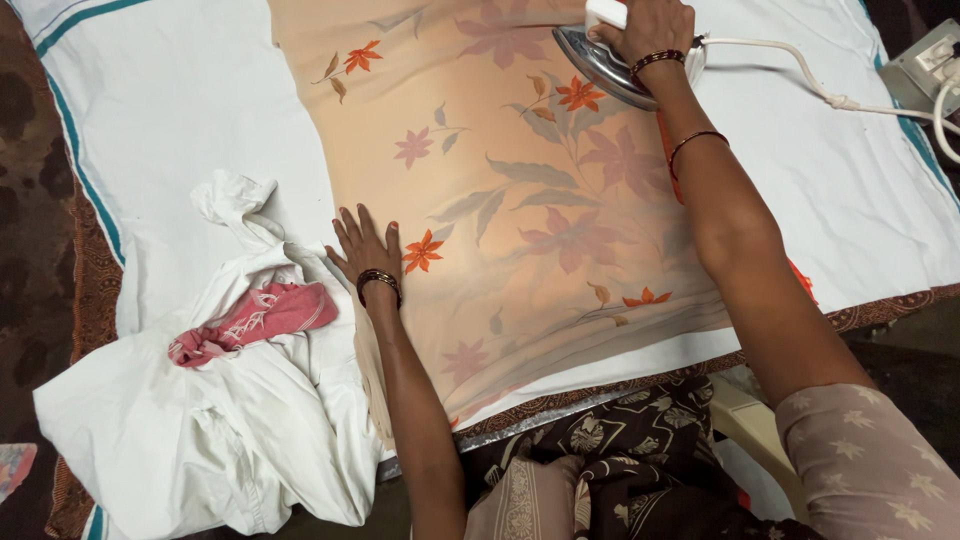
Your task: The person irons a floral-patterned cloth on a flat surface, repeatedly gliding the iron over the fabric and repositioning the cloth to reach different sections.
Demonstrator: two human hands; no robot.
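Fabric [520, 200]: peach, sheer, orange and mauve flowers.
Right hand [650, 25]: fingers clamped on iron [600, 60], 1 o'clock.
Left hand [365, 245]: fingers spread flat, 9 o'clock edge.

Iron [600, 55] on floral cloth [520, 220], crumpled garments [200, 400] left of it

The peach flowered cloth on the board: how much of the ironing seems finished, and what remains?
Looks done: the peach flowered cloth lies flat and mostly smooth on the white padded board. In hand: the right hand grips the iron at the cloth's far end, while the left hand presses its near edge flat. Left: a crumpled white garment with a pink cloth on it waits beside.
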